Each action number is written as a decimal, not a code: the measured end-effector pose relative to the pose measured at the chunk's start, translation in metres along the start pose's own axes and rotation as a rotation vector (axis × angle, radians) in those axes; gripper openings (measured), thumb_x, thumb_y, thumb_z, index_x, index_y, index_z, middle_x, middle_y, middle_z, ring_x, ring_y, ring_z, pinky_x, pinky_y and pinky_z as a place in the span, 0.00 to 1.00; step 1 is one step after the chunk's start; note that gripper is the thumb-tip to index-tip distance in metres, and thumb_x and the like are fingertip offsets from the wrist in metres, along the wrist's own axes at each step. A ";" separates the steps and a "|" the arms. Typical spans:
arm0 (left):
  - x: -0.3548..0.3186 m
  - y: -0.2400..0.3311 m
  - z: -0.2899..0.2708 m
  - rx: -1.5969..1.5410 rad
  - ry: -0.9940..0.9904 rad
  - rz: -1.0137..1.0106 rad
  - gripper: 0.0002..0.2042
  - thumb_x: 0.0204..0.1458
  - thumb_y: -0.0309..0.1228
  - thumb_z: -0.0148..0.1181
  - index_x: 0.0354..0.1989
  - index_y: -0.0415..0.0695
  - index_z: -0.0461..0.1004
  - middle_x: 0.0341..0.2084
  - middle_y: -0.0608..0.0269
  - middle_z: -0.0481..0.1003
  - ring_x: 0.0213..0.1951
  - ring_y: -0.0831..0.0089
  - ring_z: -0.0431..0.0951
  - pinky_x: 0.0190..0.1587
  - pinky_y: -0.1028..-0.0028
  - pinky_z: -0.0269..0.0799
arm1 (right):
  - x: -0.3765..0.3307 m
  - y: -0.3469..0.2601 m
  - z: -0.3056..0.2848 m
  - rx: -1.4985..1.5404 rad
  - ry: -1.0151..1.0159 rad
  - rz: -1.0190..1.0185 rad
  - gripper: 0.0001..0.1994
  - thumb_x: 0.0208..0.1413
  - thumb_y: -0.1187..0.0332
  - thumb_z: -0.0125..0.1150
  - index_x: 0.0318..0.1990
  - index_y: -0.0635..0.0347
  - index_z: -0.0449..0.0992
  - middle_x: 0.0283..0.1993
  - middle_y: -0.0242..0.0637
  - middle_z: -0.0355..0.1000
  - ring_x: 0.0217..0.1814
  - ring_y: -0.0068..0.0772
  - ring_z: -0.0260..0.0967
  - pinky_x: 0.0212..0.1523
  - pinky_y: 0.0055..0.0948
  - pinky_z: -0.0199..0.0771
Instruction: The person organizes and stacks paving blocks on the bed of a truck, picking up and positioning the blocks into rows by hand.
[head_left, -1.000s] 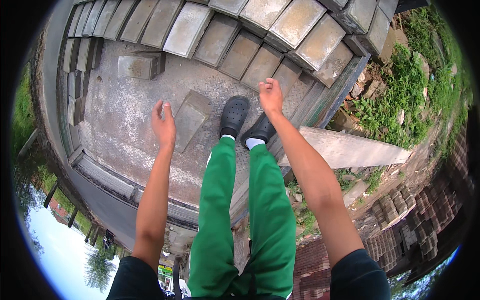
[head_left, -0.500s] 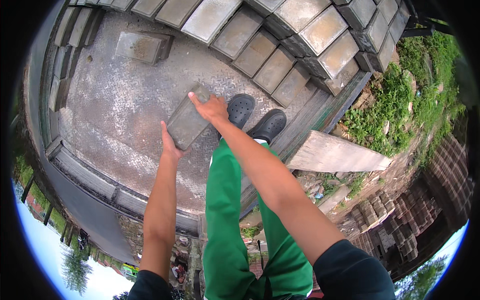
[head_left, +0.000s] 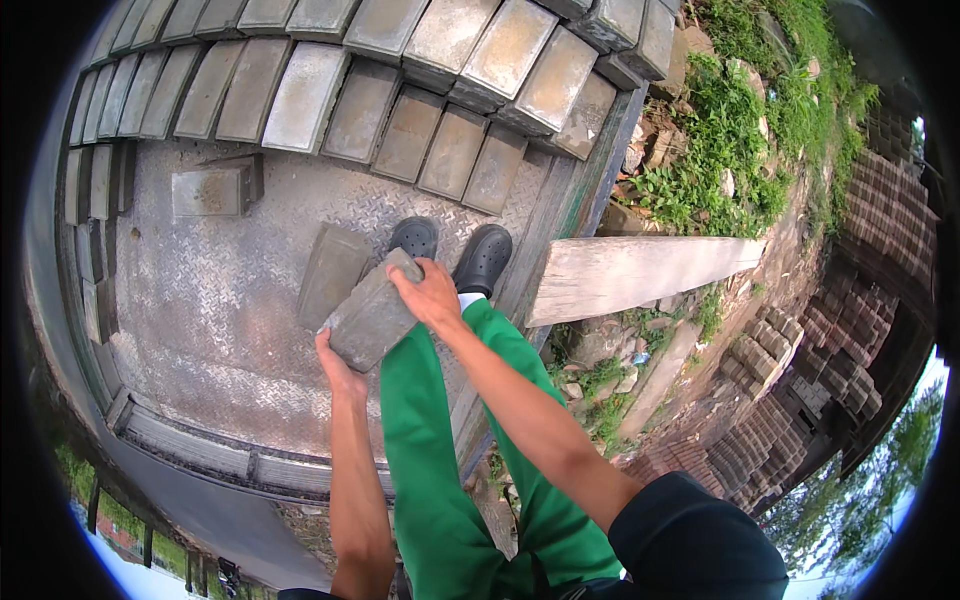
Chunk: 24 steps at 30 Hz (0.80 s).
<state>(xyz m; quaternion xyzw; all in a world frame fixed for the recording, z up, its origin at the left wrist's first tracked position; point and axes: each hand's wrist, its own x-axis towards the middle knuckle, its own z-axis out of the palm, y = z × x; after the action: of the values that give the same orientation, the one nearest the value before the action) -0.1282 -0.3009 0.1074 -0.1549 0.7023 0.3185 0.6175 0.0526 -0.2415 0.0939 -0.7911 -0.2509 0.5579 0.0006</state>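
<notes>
My left hand [head_left: 343,372] and right hand [head_left: 430,294] are grasping a grey block [head_left: 368,320] by opposite ends, holding it above patterned metal floor [head_left: 200,320]; stacked blocks [head_left: 306,98] are lining the far side, weeds [head_left: 700,150] growing off right.

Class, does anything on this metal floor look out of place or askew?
Perhaps two things on the metal floor. The slanted block just beyond the held block lies apart from the neat rows; the crosswise block, farther left, doesn't match the nearest row's direction.
</notes>
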 end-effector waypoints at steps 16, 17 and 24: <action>0.017 -0.131 0.331 0.234 -0.347 -0.151 0.30 0.56 0.54 0.45 0.60 0.43 0.66 0.57 0.58 0.68 0.58 0.63 0.68 0.60 0.62 0.62 | 0.128 0.048 -0.335 0.036 0.416 -0.042 0.51 0.43 0.30 0.54 0.57 0.79 0.69 0.57 0.65 0.68 0.63 0.55 0.66 0.62 0.39 0.64; 0.018 -0.141 0.350 0.141 -0.413 -0.249 0.31 0.56 0.54 0.44 0.60 0.44 0.65 0.59 0.58 0.67 0.60 0.63 0.67 0.61 0.61 0.61 | 0.148 0.047 -0.353 -0.083 0.371 -0.050 0.51 0.43 0.31 0.54 0.57 0.78 0.69 0.58 0.66 0.68 0.63 0.56 0.66 0.62 0.39 0.65; 0.056 -0.175 0.450 0.162 -0.194 -0.413 0.39 0.58 0.59 0.38 0.72 0.46 0.46 0.73 0.56 0.45 0.73 0.61 0.44 0.72 0.60 0.41 | 0.257 0.051 -0.397 -0.336 0.469 -0.391 0.48 0.49 0.35 0.54 0.61 0.76 0.64 0.60 0.63 0.67 0.64 0.56 0.65 0.63 0.43 0.64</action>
<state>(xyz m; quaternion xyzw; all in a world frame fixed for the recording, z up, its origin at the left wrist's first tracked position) 0.3138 -0.1346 -0.0067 -0.2139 0.6162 0.1415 0.7447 0.4883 -0.0735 0.0030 -0.8238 -0.4789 0.3012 0.0349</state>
